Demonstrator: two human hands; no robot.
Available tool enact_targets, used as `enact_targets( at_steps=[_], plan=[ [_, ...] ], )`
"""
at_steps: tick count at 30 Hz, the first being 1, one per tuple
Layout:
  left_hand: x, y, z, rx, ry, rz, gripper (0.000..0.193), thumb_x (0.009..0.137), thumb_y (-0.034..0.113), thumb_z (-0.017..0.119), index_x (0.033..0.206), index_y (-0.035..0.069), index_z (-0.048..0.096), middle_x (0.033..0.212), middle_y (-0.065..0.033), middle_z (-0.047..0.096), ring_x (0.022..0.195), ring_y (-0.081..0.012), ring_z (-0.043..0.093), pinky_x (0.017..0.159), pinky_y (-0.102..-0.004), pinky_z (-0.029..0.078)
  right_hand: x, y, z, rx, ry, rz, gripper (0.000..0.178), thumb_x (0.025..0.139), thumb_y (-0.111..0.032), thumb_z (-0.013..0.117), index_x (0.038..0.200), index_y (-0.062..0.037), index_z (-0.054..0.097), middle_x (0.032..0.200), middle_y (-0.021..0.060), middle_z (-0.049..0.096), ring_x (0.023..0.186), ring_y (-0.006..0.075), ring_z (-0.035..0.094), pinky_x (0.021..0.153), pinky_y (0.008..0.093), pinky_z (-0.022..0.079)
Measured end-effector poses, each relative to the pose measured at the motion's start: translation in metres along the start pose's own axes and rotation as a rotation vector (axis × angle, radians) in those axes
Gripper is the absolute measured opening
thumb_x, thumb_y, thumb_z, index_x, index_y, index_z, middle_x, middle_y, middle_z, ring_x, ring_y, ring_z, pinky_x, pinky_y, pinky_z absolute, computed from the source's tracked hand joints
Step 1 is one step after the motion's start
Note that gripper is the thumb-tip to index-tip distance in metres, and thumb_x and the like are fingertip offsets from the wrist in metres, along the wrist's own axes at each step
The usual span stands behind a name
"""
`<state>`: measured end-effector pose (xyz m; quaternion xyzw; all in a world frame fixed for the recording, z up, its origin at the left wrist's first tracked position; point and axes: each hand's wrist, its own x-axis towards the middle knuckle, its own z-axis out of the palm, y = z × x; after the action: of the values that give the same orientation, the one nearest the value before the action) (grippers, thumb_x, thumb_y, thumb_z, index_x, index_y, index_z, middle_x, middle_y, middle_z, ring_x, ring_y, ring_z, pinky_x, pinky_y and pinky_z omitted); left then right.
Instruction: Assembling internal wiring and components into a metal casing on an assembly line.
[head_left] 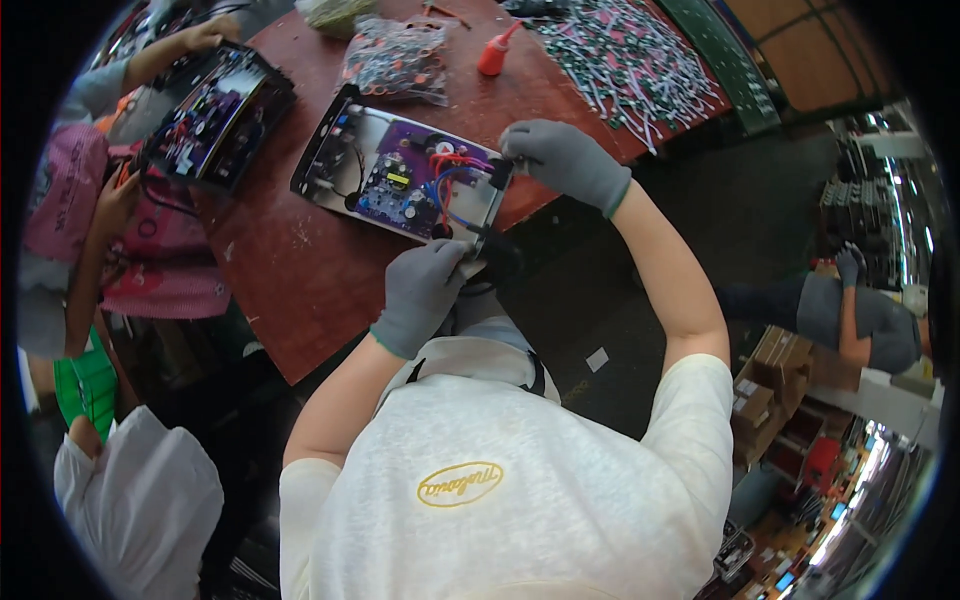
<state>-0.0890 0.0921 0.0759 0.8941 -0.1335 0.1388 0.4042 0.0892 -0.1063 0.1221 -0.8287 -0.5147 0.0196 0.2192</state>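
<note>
Silver metal box (480, 206), open on the table (285, 285), looks stiff and fairly weighty, best held by its sides, sparing fragile wires (458, 160). Left hand (423, 287) and right hand (568, 163) curl at its right-end corners; I cannot tell how firmly.

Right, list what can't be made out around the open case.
Head view, left hand: its own back hides most fingers, so the exact grip is unclear.
Head view, right hand: likewise, its back hides what the fingertips press on the open case.
Head view, clear bag: small parts inside are too tiny and blurred through plastic.
Head view, greenish bag: cut off by the top edge.
</note>
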Motion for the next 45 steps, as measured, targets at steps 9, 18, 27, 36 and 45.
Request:
enact_targets(
  at_steps=[9, 18, 27, 36, 45],
  plan=[
    [0.011, 0.001, -0.033, -0.266, 0.073, -0.076, 0.024, 0.077, 0.013, 0.073, 0.099, 0.007, 0.066, 0.088, -0.0097, 0.067, 0.077, -0.0229, 0.066, 0.069, -0.0318, 0.052, -0.101, -0.038, 0.045, 1.012, 0.184, 0.673, 0.064, 0.075, -0.018, 0.076, 0.132, -0.0062, 0.049, 0.121, 0.0105, 0.056, 0.106, 0.0198, 0.055, 0.09, 0.0327, 0.046],
    [0.016, -0.138, -0.128, -0.346, 0.122, -0.447, 0.045, 0.094, 0.028, 0.057, 0.131, 0.002, 0.05, 0.111, -0.0044, 0.058, 0.098, -0.0138, 0.054, 0.086, -0.0256, 0.043, -0.094, -0.041, 0.116, 0.415, 0.29, 0.699, 0.048, 0.084, -0.015, 0.065, 0.127, -0.0028, 0.047, 0.101, 0.0122, 0.062, 0.078, 0.0178, 0.062, 0.069, 0.0328, 0.049],
    [0.007, -0.178, -0.119, -0.657, 0.032, -0.86, 0.053, 0.09, 0.055, 0.051, 0.122, 0.013, 0.059, 0.099, 0.0048, 0.056, 0.083, -0.0073, 0.049, 0.072, -0.027, 0.044, -0.055, 0.001, 0.126, 0.711, 0.405, 0.531, 0.066, 0.084, 0.005, 0.052, 0.144, -0.0124, 0.029, 0.086, 0.0044, 0.052, 0.068, 0.01, 0.05, 0.062, 0.0232, 0.044],
    [0.01, -0.168, -0.097, -0.686, 0.176, -0.932, 0.054, 0.085, 0.062, 0.053, 0.112, 0.016, 0.064, 0.096, 0.0028, 0.065, 0.088, -0.0112, 0.058, 0.076, -0.0311, 0.047, -0.042, 0.013, 0.125, 0.54, 0.472, 0.364, 0.059, 0.086, 0.002, 0.051, 0.142, -0.0108, 0.035, 0.072, 0.0024, 0.048, 0.063, 0.0085, 0.047, 0.058, 0.0238, 0.042],
    [0.037, -0.131, -0.065, -0.688, 0.143, -0.944, 0.051, 0.087, 0.057, 0.054, 0.103, 0.01, 0.068, 0.093, -0.001, 0.066, 0.084, -0.012, 0.06, 0.07, -0.0296, 0.05, -0.053, 0.065, 0.092, 0.674, 0.506, 0.414, 0.038, 0.092, -0.005, 0.05, 0.13, -0.0047, 0.046, 0.102, 0.0118, 0.063, 0.086, 0.0164, 0.063, 0.073, 0.0293, 0.052]
  ],
)
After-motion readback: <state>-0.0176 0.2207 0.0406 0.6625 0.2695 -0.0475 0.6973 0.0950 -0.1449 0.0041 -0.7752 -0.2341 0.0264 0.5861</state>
